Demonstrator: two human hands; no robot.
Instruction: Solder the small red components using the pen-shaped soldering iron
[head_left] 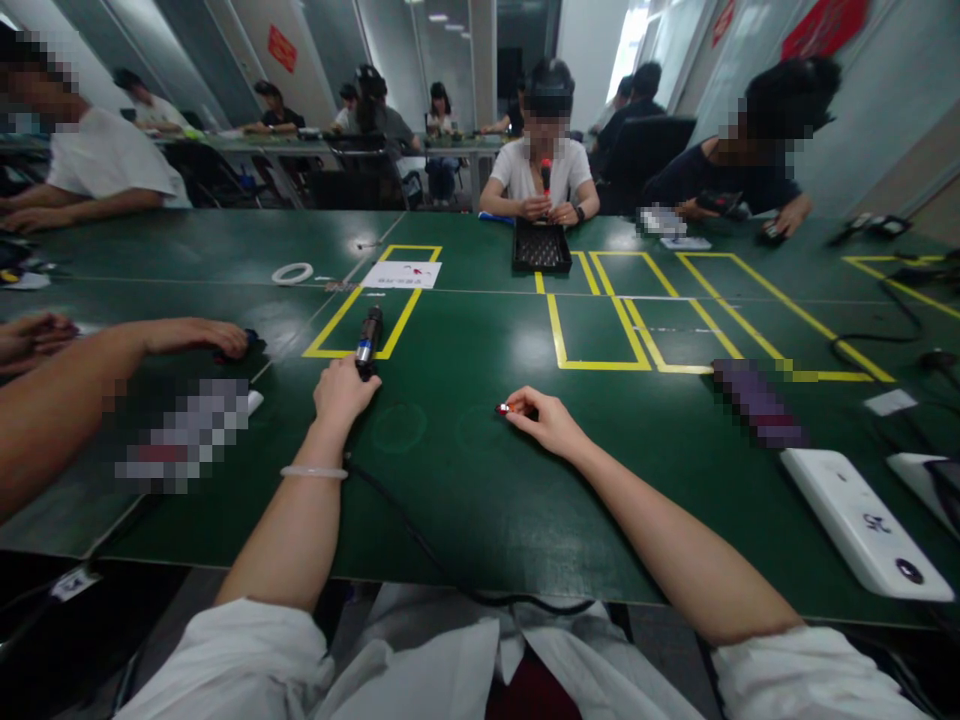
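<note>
My left hand (345,392) is closed around the near end of a black cylindrical tool (369,335) with a blue and silver band. The tool points away from me, over the near edge of a yellow-taped rectangle (409,325). My right hand (546,420) pinches a small red and white piece (503,409) between thumb and fingertips, low over the green table (465,520). The piece's exact kind is too small to make out. Beyond the tool, a white sheet (401,275) carries small red bits.
On the right lie a white power bank (862,520) and a blurred dark phone-like object (757,400). A black cable (420,535) crosses the near edge. Left, a co-worker's hand (225,338) rests on the table. Opposite, a person works behind a black tray (541,248). A white ring (292,273) lies back left.
</note>
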